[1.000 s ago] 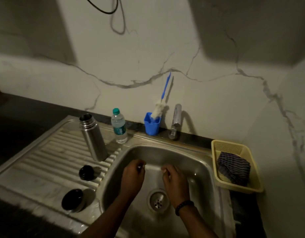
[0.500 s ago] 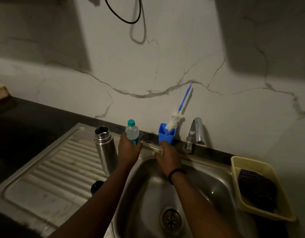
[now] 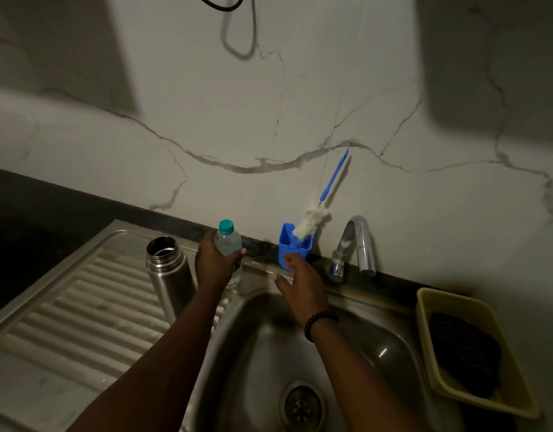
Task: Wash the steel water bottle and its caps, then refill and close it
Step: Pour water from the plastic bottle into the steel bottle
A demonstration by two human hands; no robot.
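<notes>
Now left hand (image 3: pixel 213 263) gripping plastic bottle (image 3: pixel 228 242), right hand (image 3: pixel 301 283) open by blue cup (image 3: pixel 292 244)

A brushed stainless-steel sink (image 3: pixel 356 310) with a ribbed, dull-sheened draining board sits beneath a matt white marble-look wall (image 3: pixel 269 104) veined in grey. Left of the hands, an open cylindrical steel flask (image 3: pixel 169 275) shows a satin finish. The left hand (image 3: pixel 214 263) grips a clear, glossy plastic bottle with a teal cap (image 3: pixel 228 240). Beyond the right hand (image 3: pixel 303 283), a smooth blue plastic holder (image 3: pixel 292 244) carries a fluffy white bottle brush (image 3: pixel 312 222); the curved tap (image 3: pixel 357 244) gleams chrome.
</notes>
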